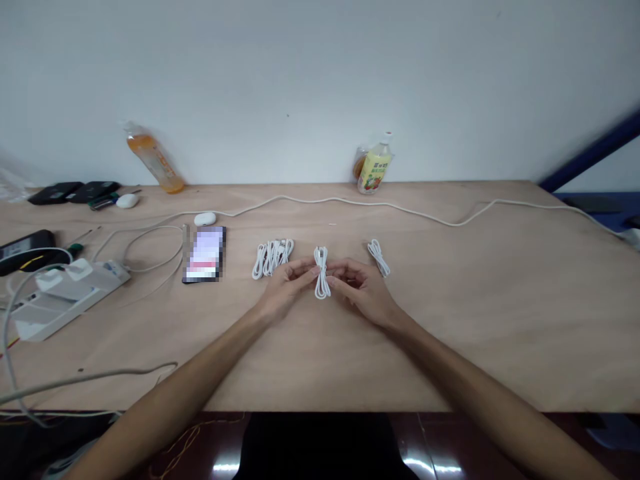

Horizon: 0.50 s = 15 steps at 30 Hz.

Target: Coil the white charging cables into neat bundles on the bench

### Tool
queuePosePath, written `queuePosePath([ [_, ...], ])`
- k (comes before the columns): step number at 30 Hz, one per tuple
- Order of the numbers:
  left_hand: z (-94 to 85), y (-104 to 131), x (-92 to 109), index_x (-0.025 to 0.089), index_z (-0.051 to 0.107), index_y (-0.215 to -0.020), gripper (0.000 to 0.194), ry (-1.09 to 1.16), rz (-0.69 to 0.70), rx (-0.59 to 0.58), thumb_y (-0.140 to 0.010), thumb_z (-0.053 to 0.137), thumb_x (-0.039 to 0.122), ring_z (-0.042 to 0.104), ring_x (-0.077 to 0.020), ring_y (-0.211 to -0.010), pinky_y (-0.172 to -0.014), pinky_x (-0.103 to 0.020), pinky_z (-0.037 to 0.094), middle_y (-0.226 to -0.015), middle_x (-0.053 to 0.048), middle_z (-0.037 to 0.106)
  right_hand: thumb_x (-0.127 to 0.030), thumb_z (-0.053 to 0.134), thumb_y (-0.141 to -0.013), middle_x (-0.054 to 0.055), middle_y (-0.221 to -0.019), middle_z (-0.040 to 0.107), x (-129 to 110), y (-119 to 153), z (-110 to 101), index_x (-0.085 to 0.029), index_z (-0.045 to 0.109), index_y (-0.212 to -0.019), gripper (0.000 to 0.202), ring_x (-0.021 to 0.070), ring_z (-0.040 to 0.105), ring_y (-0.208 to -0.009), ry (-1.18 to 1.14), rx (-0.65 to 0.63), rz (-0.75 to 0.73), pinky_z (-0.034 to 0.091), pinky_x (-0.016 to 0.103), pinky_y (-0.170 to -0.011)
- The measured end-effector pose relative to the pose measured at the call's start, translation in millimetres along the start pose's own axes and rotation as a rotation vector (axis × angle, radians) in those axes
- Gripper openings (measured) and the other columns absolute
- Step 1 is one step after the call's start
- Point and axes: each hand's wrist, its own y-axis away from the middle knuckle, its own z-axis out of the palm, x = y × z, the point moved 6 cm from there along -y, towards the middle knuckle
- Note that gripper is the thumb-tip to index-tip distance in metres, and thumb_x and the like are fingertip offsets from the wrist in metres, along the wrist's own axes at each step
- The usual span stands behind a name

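A white charging cable (321, 283), folded into a narrow bundle, stands between my two hands over the middle of the table. My left hand (287, 287) pinches it from the left side with thumb and fingers. From the right, my right hand (361, 287) grips the same bundle, its thumb near the middle. Several more bundled white cables (271, 257) lie side by side just beyond my left hand. Another single bundled cable (379, 257) rests on the table beyond my right hand.
A phone (205, 255) and a white earbud case (205, 219) lie to the left. A power strip (75, 300) with plugs sits farther left. Two bottles, one orange (156, 160) and one yellow-labelled (375, 167), stand by the wall. A long white cord (390, 205) crosses the back.
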Motion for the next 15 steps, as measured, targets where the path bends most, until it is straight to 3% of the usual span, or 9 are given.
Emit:
queuePosePath([
  [4,2.3,0.3,2.3,0.018,0.087,-0.113,0.051,0.071,0.0,-0.013,-0.077,0.097,0.053,0.08,-0.0258,-0.096,-0.093,-0.039,0.063,-0.106,-0.012,0.086,-0.053,0.083,-0.09,0.0,-0.08,0.068,-0.5,0.8,-3.6,-0.024,0.078,-0.11,0.036,0.0158,0.058,-0.069,0.022,0.044,-0.042,0.045,0.029,-0.06],
  [8,7.8,2.1,-1.2,0.019,0.085,-0.124,0.057,0.108,-0.058,-0.113,-0.081,0.095,0.055,0.079,-0.0216,-0.082,-0.084,-0.035,0.063,-0.096,-0.01,0.086,-0.055,0.084,-0.09,-0.001,-0.083,0.068,0.6,-0.2,-7.0,-0.024,0.075,-0.117,0.042,0.0167,0.064,-0.071,-0.038,0.08,-0.031,0.049,0.029,-0.062],
  [12,12.7,6.6,-6.3,0.026,0.078,-0.14,0.065,0.114,-0.115,-0.199,-0.082,0.097,0.048,0.079,-0.0207,-0.08,-0.08,-0.034,0.063,-0.103,-0.009,0.086,-0.06,0.081,-0.092,-0.003,-0.076,0.065,3.7,-2.5,-6.2,-0.025,0.073,-0.125,0.049,0.0131,0.054,-0.056,-0.08,0.034,0.029,0.042,0.026,-0.049],
  [15,14.6,9.9,-6.6,0.026,0.074,-0.145,0.068,0.094,-0.144,-0.231,-0.083,0.096,0.042,0.081,-0.0234,-0.09,-0.083,-0.035,0.064,-0.105,-0.011,0.086,-0.067,0.077,-0.092,-0.004,-0.066,0.061,7.5,-4.3,-3.1,-0.022,0.076,-0.115,0.05,0.0115,0.048,-0.05,-0.11,-0.01,0.065,0.039,0.025,-0.046],
])
